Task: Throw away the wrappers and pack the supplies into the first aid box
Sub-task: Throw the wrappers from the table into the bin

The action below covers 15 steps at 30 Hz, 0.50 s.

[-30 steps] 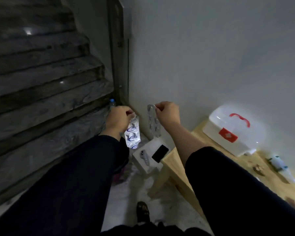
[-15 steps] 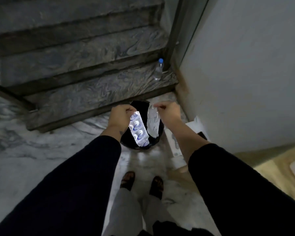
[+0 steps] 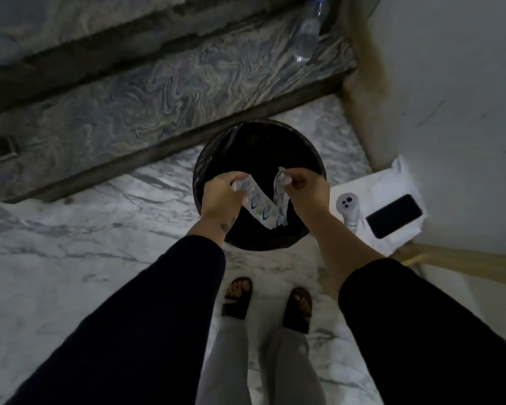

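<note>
My left hand pinches a white wrapper with blue print, which hangs down and to the right. My right hand pinches a clear plastic wrapper by its top end. Both wrappers hang over the open mouth of a round black bin lined with a dark bag. Their lower ends touch or overlap. The first aid box is out of view.
Marble steps rise behind the bin, with a clear water bottle on the lowest one. Right of the bin, a white box carries a black phone and a small white device. A wooden table edge shows at right. My sandalled feet stand on the marble floor.
The view has tilted from the wall and table down to the bin. Both hands carried the wrappers lower, over the bin's mouth. The first aid box left the view.
</note>
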Available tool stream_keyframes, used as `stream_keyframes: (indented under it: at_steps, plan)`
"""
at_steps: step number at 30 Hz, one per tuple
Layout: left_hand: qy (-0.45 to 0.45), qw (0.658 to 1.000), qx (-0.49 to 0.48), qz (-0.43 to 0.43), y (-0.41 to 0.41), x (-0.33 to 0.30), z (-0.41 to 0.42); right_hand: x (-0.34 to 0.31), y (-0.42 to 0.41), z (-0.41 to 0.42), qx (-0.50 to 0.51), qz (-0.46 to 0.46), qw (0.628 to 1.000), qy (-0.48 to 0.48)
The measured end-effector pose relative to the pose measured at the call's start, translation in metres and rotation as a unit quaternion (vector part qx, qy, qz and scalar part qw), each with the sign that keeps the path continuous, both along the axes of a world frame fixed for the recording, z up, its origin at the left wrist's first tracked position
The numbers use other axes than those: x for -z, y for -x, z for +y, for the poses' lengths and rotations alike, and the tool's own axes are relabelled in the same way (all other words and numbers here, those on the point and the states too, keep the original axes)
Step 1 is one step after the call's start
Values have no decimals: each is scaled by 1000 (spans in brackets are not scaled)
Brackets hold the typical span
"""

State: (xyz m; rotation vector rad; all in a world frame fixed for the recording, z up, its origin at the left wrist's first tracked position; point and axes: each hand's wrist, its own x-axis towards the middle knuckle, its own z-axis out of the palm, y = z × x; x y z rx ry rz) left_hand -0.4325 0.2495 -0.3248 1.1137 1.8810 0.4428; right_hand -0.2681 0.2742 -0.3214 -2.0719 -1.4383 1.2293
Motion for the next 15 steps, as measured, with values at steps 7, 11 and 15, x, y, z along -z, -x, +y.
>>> stream_keyframes:
  at_steps: [7, 11, 15]
  plan:
    - [19, 999, 44, 9, 2, 28, 0, 28, -2, -4, -57, -2, 992, 116]
    - [12, 986, 161, 50, 3, -15, 14, -11, -9, -2, -124, -31, 985, 115]
    - [12, 966, 246, 78, -9, -91, 35, -85, -23, 6, -178, -101, 975, 85]
